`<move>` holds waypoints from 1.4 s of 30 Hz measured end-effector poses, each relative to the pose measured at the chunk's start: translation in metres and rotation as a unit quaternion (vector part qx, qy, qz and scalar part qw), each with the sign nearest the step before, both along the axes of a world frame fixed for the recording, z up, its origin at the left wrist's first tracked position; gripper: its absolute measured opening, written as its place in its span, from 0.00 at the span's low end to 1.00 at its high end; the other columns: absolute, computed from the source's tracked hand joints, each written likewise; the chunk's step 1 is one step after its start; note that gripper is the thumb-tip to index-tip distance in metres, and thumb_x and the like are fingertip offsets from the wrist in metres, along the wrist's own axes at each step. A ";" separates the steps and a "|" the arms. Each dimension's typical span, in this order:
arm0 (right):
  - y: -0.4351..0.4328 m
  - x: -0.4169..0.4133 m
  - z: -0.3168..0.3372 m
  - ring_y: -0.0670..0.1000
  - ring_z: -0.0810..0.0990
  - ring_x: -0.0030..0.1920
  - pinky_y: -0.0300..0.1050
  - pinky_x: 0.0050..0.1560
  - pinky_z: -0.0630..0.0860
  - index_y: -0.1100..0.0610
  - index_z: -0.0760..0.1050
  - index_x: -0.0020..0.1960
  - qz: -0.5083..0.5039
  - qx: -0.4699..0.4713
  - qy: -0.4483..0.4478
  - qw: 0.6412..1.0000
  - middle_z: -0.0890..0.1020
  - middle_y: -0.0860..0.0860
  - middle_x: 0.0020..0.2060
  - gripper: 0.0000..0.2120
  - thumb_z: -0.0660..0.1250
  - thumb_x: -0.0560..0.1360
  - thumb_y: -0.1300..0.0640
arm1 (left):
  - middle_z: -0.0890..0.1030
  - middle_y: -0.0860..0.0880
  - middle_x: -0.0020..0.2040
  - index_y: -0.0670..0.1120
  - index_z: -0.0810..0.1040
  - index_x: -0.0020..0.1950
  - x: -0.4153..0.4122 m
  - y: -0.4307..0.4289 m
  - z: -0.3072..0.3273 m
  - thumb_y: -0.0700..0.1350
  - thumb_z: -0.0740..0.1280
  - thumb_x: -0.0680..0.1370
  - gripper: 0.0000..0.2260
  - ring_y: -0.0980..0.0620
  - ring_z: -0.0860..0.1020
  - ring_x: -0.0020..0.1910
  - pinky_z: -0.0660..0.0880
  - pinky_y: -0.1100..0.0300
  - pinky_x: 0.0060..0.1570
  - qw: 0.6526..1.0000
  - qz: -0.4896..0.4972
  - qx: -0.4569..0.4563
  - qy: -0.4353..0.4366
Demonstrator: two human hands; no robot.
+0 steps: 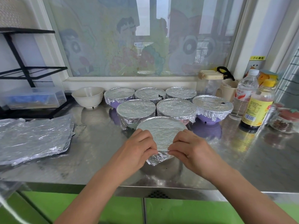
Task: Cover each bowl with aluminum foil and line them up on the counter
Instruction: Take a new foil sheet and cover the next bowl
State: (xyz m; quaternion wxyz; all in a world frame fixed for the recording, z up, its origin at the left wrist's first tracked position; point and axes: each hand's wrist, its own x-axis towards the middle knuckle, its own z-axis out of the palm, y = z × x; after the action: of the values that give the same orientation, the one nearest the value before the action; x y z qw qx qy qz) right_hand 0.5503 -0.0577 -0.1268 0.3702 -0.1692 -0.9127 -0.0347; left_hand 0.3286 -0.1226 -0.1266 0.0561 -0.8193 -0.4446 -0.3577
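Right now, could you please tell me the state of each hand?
Left hand: closed, pinching the foil at its near edge.
Right hand: closed, pinching the same foil.

Black rack (25, 72), clear plastic box (32, 97), water bottle (244, 94), yellow-labelled bottle (257, 109), jar of perhaps dried spices (281, 125)

We see the foil (161, 130) silver and finely crinkled, like the loose sheets (32, 139). Purple shows beneath it on the right-hand bowl (208, 118). The uncovered bowl (88, 97) is cream white. The desk (97, 159) is shiny grey steel, the cupboard doors (113, 207) bright green, the rack (26, 71) black. One bottle (257, 109) wears a yellow label; faded cartoon figures pattern the window (129, 46).
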 end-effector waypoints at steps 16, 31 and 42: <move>0.002 0.012 -0.001 0.50 0.75 0.43 0.40 0.45 0.72 0.56 0.83 0.46 -0.001 -0.026 0.007 1.000 0.78 0.49 0.42 0.10 0.67 0.78 0.52 | 0.73 0.56 0.43 0.46 0.79 0.41 -0.003 0.005 0.001 0.48 0.68 0.77 0.07 0.54 0.71 0.44 0.68 0.66 0.46 1.000 -0.015 -0.017 -0.014; 0.004 0.016 -0.001 0.49 0.76 0.44 0.34 0.49 0.70 0.57 0.84 0.48 -0.003 -0.039 0.005 0.999 0.78 0.49 0.43 0.12 0.67 0.77 0.50 | 0.74 0.56 0.43 0.45 0.79 0.42 -0.001 0.007 0.003 0.49 0.67 0.77 0.08 0.55 0.71 0.45 0.69 0.65 0.47 0.999 -0.021 -0.025 -0.018; -0.002 -0.002 -0.002 0.53 0.74 0.40 0.44 0.42 0.72 0.59 0.81 0.43 -0.010 0.011 0.008 1.000 0.77 0.52 0.40 0.10 0.66 0.78 0.55 | 0.74 0.54 0.41 0.46 0.78 0.41 0.021 0.007 0.002 0.50 0.67 0.76 0.09 0.54 0.70 0.44 0.71 0.58 0.43 1.000 -0.004 0.001 -0.009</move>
State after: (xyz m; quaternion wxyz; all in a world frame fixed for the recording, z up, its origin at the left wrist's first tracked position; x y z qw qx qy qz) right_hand 0.5485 -0.0595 -0.1292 0.3786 -0.1748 -0.9077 -0.0471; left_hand 0.3498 -0.1156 -0.1248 0.0518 -0.8178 -0.4414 -0.3657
